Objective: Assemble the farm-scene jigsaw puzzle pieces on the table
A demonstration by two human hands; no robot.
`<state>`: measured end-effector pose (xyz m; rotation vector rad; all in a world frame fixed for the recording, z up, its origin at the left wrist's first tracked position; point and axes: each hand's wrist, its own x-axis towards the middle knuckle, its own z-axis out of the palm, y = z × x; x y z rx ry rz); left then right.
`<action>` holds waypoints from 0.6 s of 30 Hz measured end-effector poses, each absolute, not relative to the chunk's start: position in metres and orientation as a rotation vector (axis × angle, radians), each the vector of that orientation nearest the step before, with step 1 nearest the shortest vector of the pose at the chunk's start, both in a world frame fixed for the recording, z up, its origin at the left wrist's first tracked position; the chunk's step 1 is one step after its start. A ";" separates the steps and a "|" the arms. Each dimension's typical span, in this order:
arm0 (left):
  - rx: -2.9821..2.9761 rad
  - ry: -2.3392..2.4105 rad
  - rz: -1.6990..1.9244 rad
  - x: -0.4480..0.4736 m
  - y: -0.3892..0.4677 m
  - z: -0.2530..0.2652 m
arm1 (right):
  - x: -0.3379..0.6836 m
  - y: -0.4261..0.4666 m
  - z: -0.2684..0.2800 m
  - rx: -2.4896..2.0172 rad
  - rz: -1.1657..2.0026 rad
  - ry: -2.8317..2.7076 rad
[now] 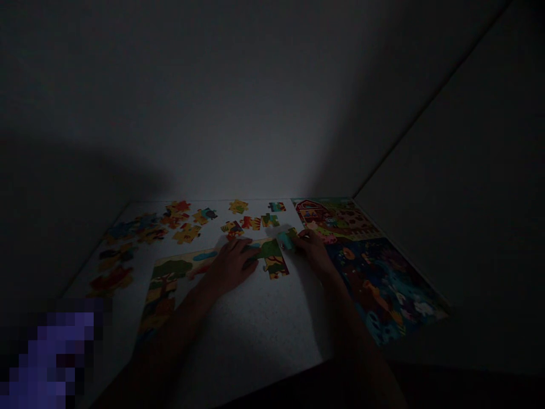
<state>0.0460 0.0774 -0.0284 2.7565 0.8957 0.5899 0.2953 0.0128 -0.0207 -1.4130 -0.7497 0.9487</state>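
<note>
In the dim head view, a partly joined jigsaw puzzle (170,267) lies on the white table, with trees along its left side and top right corner. My left hand (232,265) rests palm down on its top row, fingers spread, covering part of the picture. Between the fingers of my right hand (313,249) is a green and teal puzzle piece (286,240), just right of the joined tree corner (276,258). Whether that piece touches the table is too dark to tell. Loose pieces (251,222) lie just beyond my hands.
More loose puzzle pieces (142,227) are heaped at the left of the table (259,324). Two finished puzzles, a farm scene (340,218) and a dark blue one (385,284), lie at the right. A wall (251,113) rises behind. A pixelated purple patch covers the lower left.
</note>
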 end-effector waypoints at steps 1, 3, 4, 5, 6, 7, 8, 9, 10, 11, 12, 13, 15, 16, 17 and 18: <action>2.760 0.893 0.589 0.046 0.077 -0.028 | 0.294 0.012 -0.020 -1.390 0.972 -0.741; 2.766 0.886 0.584 0.045 0.077 -0.028 | 0.291 0.011 -0.019 -1.356 1.003 -0.741; 2.768 0.884 0.581 0.045 0.077 -0.028 | 0.290 0.010 -0.018 -1.345 1.012 -0.752; 2.771 0.884 0.578 0.045 0.077 -0.028 | 0.289 0.010 -0.017 -1.339 1.018 -0.767; 2.775 0.882 0.574 0.045 0.077 -0.028 | 0.288 0.010 -0.017 -1.337 1.023 -0.783; 2.779 0.882 0.571 0.044 0.077 -0.029 | 0.287 0.010 -0.016 -1.339 1.025 -0.797; 2.784 0.881 0.569 0.044 0.078 -0.029 | 0.287 0.010 -0.015 -1.342 1.028 -0.812; 2.790 0.878 0.564 0.044 0.078 -0.029 | 0.287 0.009 -0.014 -1.346 1.030 -0.824; 2.796 0.875 0.559 0.045 0.078 -0.030 | 0.286 0.009 -0.014 -1.348 1.031 -0.833; 2.799 0.874 0.554 0.045 0.078 -0.030 | 0.286 0.009 -0.013 -1.348 1.032 -0.838; 2.801 0.873 0.551 0.045 0.078 -0.030 | 0.286 0.009 -0.013 -1.348 1.032 -0.845; 2.801 0.872 0.547 0.045 0.078 -0.030 | 0.286 0.010 -0.013 -1.346 1.032 -0.852; 2.800 0.873 0.541 0.045 0.078 -0.029 | 0.286 0.010 -0.013 -1.336 1.039 -0.864; 2.801 0.874 0.536 0.045 0.078 -0.029 | 0.286 0.010 -0.013 -1.329 1.045 -0.869; 2.805 0.873 0.530 0.045 0.078 -0.029 | 0.285 0.010 -0.013 -1.324 1.052 -0.872; 2.810 0.874 0.524 0.045 0.078 -0.029 | 0.285 0.010 -0.012 -1.320 1.060 -0.874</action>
